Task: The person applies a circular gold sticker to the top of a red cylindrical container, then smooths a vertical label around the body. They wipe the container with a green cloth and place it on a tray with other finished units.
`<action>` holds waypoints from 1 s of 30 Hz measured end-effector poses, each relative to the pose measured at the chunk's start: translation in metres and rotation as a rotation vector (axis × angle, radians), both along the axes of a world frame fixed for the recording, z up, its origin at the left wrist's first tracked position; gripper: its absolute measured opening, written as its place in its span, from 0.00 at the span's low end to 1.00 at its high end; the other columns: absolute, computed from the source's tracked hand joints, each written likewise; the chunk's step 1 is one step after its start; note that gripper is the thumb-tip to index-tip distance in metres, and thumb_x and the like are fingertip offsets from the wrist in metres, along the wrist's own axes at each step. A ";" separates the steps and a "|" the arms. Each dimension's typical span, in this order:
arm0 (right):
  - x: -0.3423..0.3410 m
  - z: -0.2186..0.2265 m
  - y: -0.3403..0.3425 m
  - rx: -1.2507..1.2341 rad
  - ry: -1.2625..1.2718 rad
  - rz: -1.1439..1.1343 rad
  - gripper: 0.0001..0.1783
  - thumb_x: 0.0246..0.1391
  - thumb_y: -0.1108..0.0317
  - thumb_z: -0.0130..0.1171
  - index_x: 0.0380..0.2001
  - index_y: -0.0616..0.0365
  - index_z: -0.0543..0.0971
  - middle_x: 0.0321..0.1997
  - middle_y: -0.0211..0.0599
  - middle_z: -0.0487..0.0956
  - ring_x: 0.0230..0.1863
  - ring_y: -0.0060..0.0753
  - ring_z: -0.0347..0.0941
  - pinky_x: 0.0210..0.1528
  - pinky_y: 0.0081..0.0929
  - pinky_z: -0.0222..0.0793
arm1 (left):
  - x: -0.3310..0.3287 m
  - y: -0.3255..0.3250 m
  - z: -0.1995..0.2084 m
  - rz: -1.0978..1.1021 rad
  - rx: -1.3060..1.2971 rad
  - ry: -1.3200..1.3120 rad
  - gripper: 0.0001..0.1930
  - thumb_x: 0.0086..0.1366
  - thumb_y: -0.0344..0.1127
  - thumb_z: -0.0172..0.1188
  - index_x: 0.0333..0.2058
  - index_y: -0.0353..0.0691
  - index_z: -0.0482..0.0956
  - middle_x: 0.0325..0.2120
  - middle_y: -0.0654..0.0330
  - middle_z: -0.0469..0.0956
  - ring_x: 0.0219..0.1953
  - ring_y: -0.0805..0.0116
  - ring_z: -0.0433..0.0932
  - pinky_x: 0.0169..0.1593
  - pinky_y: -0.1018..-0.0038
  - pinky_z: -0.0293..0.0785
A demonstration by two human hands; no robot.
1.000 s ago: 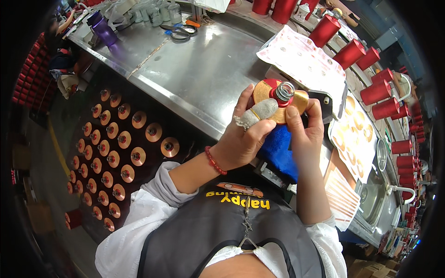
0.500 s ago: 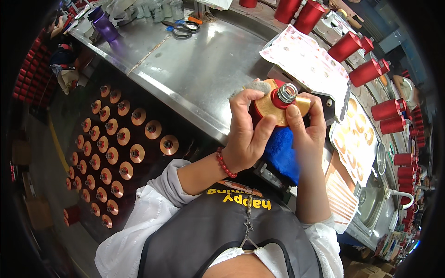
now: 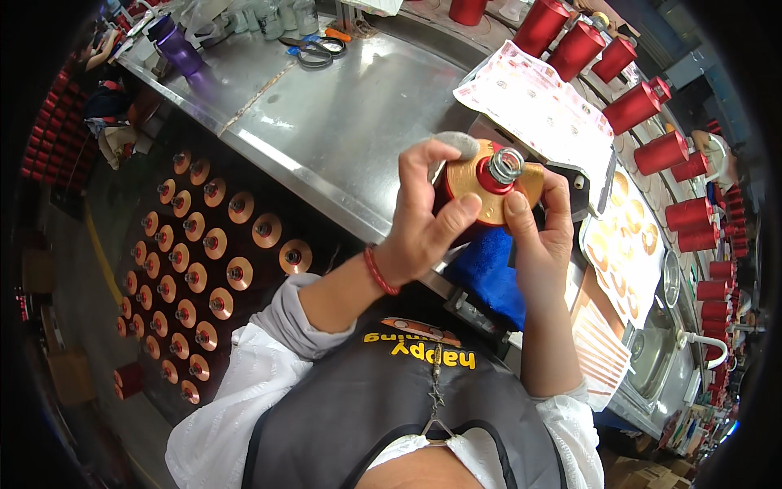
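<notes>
A red bottle [image 3: 506, 165] with a clear threaded glass neck is tipped toward me above the bench edge. Around its neck lies a gold ring-shaped label [image 3: 467, 181], covering the shoulder; its right end stands up from the surface. My left hand [image 3: 419, 216] is closed round the bottle's left side, thumb pressed on the gold label. A grey cover sits on one of its fingertips. My right hand [image 3: 542, 240] pinches the raised end of the label between thumb and fingers. The bottle's lower body is mostly hidden by my hands.
Gold ring labels on a backing sheet [image 3: 623, 236] lie at right, beside a used sheet [image 3: 601, 359]. Red bottles [image 3: 635, 106] line a conveyor beyond. Scissors [image 3: 318, 53] and a purple bottle [image 3: 175, 45] rest on the metal bench [image 3: 358, 106]. Gold-topped bottles [image 3: 239, 273] stand at lower left.
My left thumb has shifted up along the gold label, and my left wrist has moved slightly left. The red bottles on the conveyor have moved along toward the lower right.
</notes>
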State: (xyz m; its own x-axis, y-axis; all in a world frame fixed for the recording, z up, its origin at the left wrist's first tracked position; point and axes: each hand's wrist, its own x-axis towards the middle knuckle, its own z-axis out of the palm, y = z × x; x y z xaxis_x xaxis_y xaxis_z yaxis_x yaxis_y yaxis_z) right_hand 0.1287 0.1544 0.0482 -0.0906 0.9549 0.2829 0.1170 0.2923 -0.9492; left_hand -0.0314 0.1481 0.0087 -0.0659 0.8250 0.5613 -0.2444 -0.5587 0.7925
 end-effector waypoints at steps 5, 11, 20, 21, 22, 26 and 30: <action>0.000 0.002 -0.001 -0.016 -0.057 -0.017 0.20 0.63 0.64 0.61 0.54 0.63 0.74 0.50 0.36 0.72 0.54 0.29 0.68 0.61 0.27 0.62 | -0.003 0.005 0.007 -0.051 0.008 0.018 0.26 0.71 0.34 0.56 0.61 0.39 0.54 0.60 0.51 0.61 0.62 0.65 0.63 0.66 0.66 0.61; 0.001 0.014 0.002 -0.107 0.032 0.078 0.20 0.65 0.64 0.60 0.57 0.57 0.72 0.47 0.28 0.74 0.45 0.18 0.68 0.46 0.18 0.63 | 0.006 0.005 0.006 0.048 -0.023 0.027 0.26 0.66 0.32 0.58 0.57 0.37 0.57 0.52 0.51 0.64 0.55 0.66 0.67 0.62 0.68 0.65; 0.000 0.006 0.002 -0.104 0.031 0.063 0.19 0.65 0.65 0.58 0.56 0.63 0.73 0.52 0.37 0.75 0.55 0.28 0.70 0.61 0.26 0.63 | -0.007 0.012 -0.001 -0.050 0.030 0.087 0.31 0.67 0.33 0.60 0.62 0.39 0.53 0.59 0.50 0.62 0.61 0.63 0.64 0.67 0.65 0.60; -0.001 0.004 0.001 -0.098 0.002 0.035 0.19 0.65 0.65 0.59 0.55 0.63 0.73 0.51 0.37 0.75 0.54 0.28 0.70 0.60 0.27 0.63 | -0.011 0.015 -0.002 -0.109 0.022 0.067 0.33 0.68 0.34 0.60 0.64 0.40 0.51 0.61 0.50 0.61 0.64 0.62 0.63 0.68 0.64 0.59; -0.005 0.005 0.001 -0.079 -0.034 0.009 0.19 0.64 0.65 0.59 0.54 0.62 0.74 0.49 0.37 0.74 0.52 0.28 0.70 0.59 0.27 0.63 | -0.016 0.021 0.000 -0.211 -0.006 -0.021 0.34 0.70 0.37 0.60 0.66 0.40 0.50 0.62 0.50 0.62 0.64 0.62 0.64 0.68 0.64 0.60; -0.012 0.004 0.000 0.020 -0.087 -0.034 0.19 0.62 0.63 0.62 0.52 0.62 0.74 0.46 0.37 0.72 0.50 0.29 0.69 0.57 0.27 0.64 | -0.009 0.008 0.010 0.026 -0.062 -0.008 0.30 0.71 0.43 0.59 0.62 0.33 0.57 0.58 0.50 0.65 0.60 0.64 0.67 0.66 0.67 0.62; -0.010 0.004 0.003 0.063 -0.097 -0.023 0.19 0.61 0.63 0.64 0.50 0.63 0.74 0.46 0.35 0.73 0.49 0.28 0.69 0.57 0.26 0.63 | 0.006 0.007 0.006 0.183 0.002 0.130 0.30 0.68 0.38 0.60 0.61 0.33 0.57 0.56 0.47 0.64 0.57 0.59 0.68 0.62 0.64 0.65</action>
